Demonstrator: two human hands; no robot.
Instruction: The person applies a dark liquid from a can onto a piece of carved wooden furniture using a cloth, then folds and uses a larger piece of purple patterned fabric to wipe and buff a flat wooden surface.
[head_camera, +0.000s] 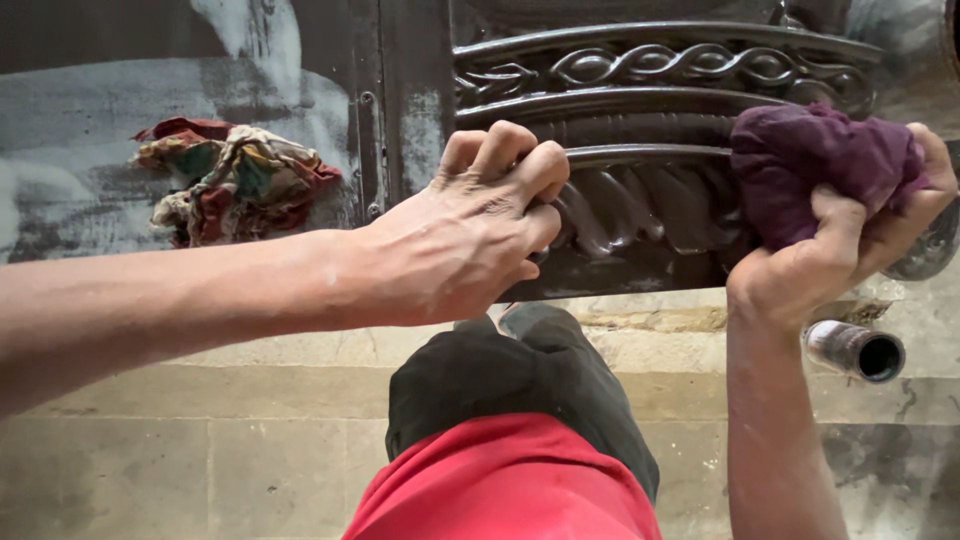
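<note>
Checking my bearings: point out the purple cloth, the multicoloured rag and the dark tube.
purple cloth (815, 165), head view, middle of the bunched fabric.
multicoloured rag (235, 185), head view, centre of the crumpled heap.
dark tube (858, 349), head view, its side wall near the open end.

crumpled multicoloured rag (232, 182) lying on grey smeared panel (80, 120) | dark tube (855, 349) on stone floor (200, 460) | red shirt (505, 482)

Crumpled rag (232, 182) lies left of the carved panel (650, 200), pipe (853, 349) below

Stone floor (250, 440); dark tube (855, 350), perhaps metal.
</note>
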